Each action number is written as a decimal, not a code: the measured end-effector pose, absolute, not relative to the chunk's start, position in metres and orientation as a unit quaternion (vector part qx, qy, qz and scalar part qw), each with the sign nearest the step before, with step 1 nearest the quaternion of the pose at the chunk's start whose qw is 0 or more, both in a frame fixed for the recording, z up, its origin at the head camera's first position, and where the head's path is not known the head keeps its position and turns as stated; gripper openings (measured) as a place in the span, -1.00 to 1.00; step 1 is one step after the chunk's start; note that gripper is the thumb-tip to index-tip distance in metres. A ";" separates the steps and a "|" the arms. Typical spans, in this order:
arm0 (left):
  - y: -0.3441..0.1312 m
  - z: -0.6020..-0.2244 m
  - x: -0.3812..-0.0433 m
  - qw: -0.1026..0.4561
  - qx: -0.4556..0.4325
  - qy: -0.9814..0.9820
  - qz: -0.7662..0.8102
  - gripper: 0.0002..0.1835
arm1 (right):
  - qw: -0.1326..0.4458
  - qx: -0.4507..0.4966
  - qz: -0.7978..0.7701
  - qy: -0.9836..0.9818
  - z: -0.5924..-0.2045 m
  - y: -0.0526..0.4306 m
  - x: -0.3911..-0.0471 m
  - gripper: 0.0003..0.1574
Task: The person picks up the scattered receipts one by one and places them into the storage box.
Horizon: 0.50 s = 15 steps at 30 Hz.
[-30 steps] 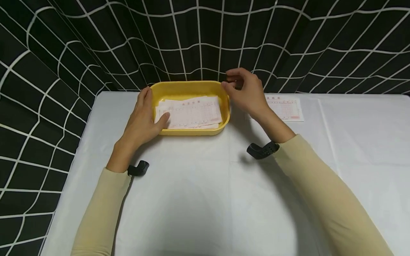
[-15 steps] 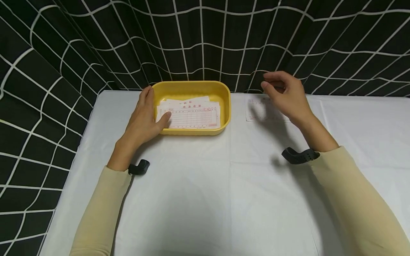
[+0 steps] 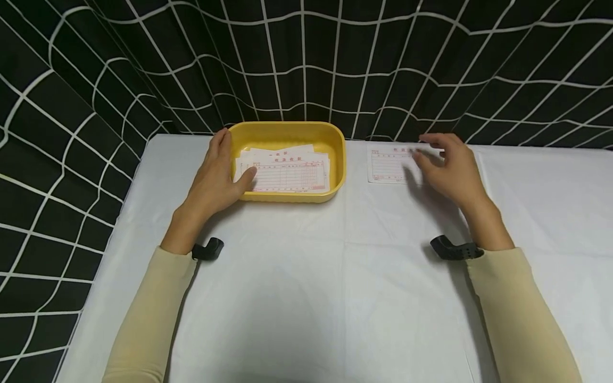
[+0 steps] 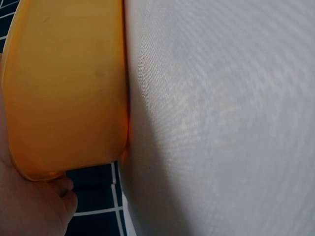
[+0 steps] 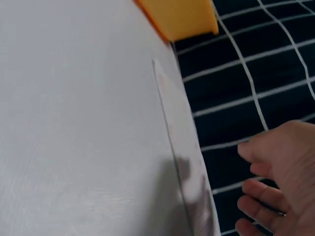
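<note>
My left hand (image 3: 210,175) grips the left end of a yellow plastic basket (image 3: 287,198), thumb over the near rim and fingers along the outside wall. In the left wrist view, the hand (image 4: 29,206) wraps a corner of the basket (image 4: 69,88). Inside lies a loose stack of white receipt slips (image 3: 287,175) printed in red. To the right, another receipt slip (image 3: 389,166) lies flat on the table. My right hand (image 3: 455,170) hovers over that slip's right part, thumb and fingers apart, holding nothing. The right wrist view shows the hand (image 5: 285,172) beside the slip (image 5: 170,103).
A white cloth (image 3: 306,282) covers the table. Dark fabric with a white grid pattern (image 3: 316,58) rises behind the table's back edge and along the left side. A black band with a camera (image 3: 455,249) sits on the right wrist, and a similar one (image 3: 208,249) on the left.
My right hand has moved right from the basket's right end, then lowered over the slip on the table. The top slip in the basket now lies settled. The left hand stays in place.
</note>
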<state>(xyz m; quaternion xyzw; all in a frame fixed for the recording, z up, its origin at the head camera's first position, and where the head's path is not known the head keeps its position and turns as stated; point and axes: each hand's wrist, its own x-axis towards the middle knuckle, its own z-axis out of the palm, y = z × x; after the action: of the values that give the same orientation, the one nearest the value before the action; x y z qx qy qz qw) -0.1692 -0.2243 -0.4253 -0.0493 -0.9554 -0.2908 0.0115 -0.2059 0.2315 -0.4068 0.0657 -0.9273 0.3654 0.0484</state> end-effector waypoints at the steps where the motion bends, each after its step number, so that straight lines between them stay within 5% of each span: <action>1: -0.225 -0.426 -0.169 0.012 -0.048 -0.956 -0.289 0.06 | 0.054 0.062 0.355 -0.931 -0.410 0.232 -0.205 -0.42; 15: -0.228 -0.423 -0.167 0.008 -0.046 -0.957 -0.288 0.06 | 0.061 0.033 0.306 -0.949 -0.441 0.240 -0.203 -0.26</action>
<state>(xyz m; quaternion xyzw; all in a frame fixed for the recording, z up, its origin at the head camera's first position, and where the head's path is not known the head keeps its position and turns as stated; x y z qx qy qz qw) -0.1672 -0.2278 -0.4229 -0.0460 -0.9566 -0.2876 0.0075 -0.2031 0.2400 -0.4411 0.0331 -0.9494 0.3064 0.0614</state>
